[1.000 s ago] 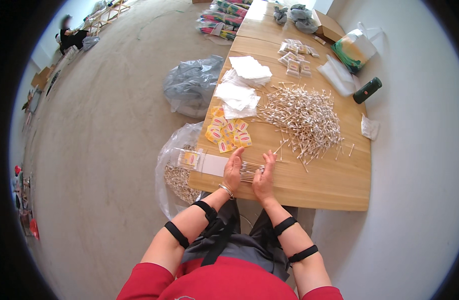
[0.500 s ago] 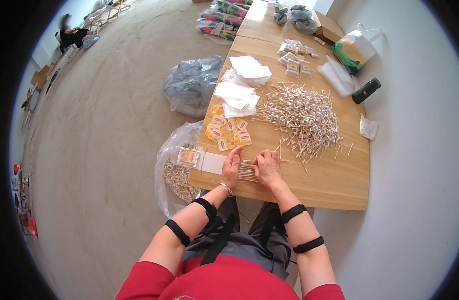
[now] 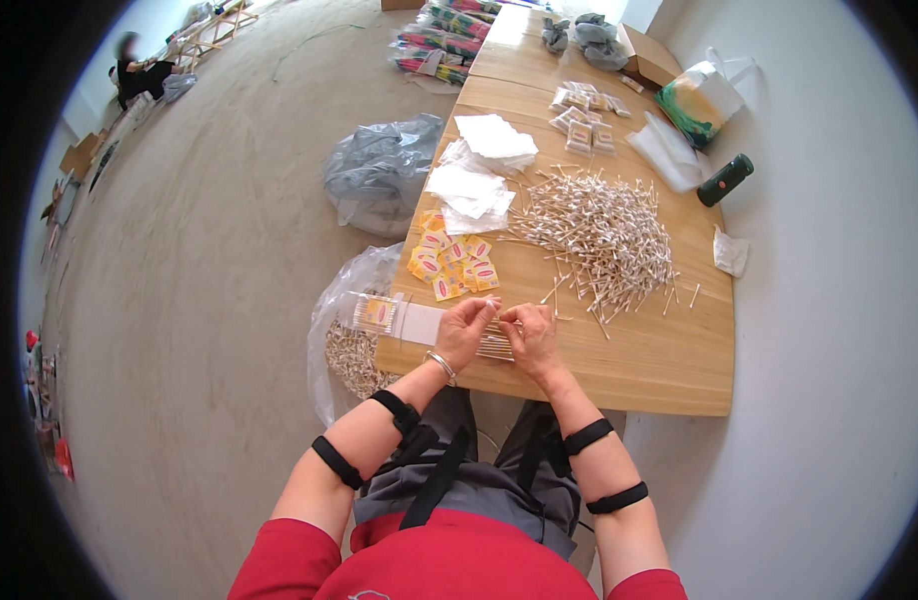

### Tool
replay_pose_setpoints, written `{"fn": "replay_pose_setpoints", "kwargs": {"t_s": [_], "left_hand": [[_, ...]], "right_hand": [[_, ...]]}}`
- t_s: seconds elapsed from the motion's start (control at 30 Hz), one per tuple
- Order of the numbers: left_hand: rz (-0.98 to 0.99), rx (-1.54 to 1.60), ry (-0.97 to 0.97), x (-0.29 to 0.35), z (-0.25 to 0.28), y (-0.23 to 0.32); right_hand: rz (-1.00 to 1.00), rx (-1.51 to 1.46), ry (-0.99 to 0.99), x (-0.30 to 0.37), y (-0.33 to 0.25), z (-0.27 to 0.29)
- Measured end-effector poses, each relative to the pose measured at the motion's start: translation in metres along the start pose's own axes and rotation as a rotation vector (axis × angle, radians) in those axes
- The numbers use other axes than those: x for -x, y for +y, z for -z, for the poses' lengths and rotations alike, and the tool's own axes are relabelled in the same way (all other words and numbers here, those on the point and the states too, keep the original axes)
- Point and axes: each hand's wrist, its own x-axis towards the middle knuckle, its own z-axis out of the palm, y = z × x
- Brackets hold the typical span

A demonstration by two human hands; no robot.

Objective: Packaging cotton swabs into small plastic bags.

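Floor [image 3: 209, 300]: pale and dusty, filling the left half of the frame.
Wall [image 3: 819, 350]: plain and light, down the right side.
Tabletop [image 3: 639, 375]: pale wood, from the top centre to the middle right.
Co-worker [image 3: 137, 78]: a person in dark clothes, seated at the upper left.
Clear bag [image 3: 362, 272]: on the floor just left of the tabletop's near corner, with many swabs inside.
Grey bag [image 3: 379, 185]: above the clear bag in the frame, crumpled.
Swab heap [image 3: 604, 240]: loose cotton swabs spread right of centre on the tabletop.
White sheets [image 3: 469, 190]: stacked unevenly at the upper centre, left of the heap.
Left hand [image 3: 463, 334]: at centre, over the pale strip's right end, thumb and fingertips drawn together; whether they pinch something is too small to tell.
Right hand [image 3: 535, 338]: just right of the left hand, fingers bent and bunched near its fingertips; cannot tell what, if anything, they grip.
Dark bottle [image 3: 726, 180]: lying at the upper right, near the wall.
Yellow cards [image 3: 454, 265]: scattered above the left hand.
Pale strip [image 3: 417, 324]: flat, left of the left hand.
Swab row [image 3: 496, 347]: side by side on the tabletop, between and partly under both hands.
Swab packet [image 3: 376, 314]: at the pale strip's left end, with a yellow card showing.
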Motion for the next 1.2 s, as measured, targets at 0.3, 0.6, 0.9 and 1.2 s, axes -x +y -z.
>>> {"fn": "replay_pose_setpoints", "kwargs": {"t_s": [0.3, 0.6, 0.9, 1.2], "left_hand": [[-0.012, -0.209, 0.313, 0.047, 0.147, 0.033], [-0.072, -0.817, 0.695, 0.076, 0.198, 0.000], [-0.409, -0.891, -0.006, 0.045, 0.047, 0.012], [-0.315, -0.922, -0.110, 0.027, 0.025, -0.004]], "right_hand": [[-0.052, 0.322, -0.103, 0.013, 0.003, -0.017], [-0.153, 0.357, -0.136, 0.005, -0.007, -0.015], [-0.002, 0.604, -0.242, -0.003, -0.006, -0.013], [0.106, 0.506, -0.039, 0.005, 0.004, -0.018]]}}
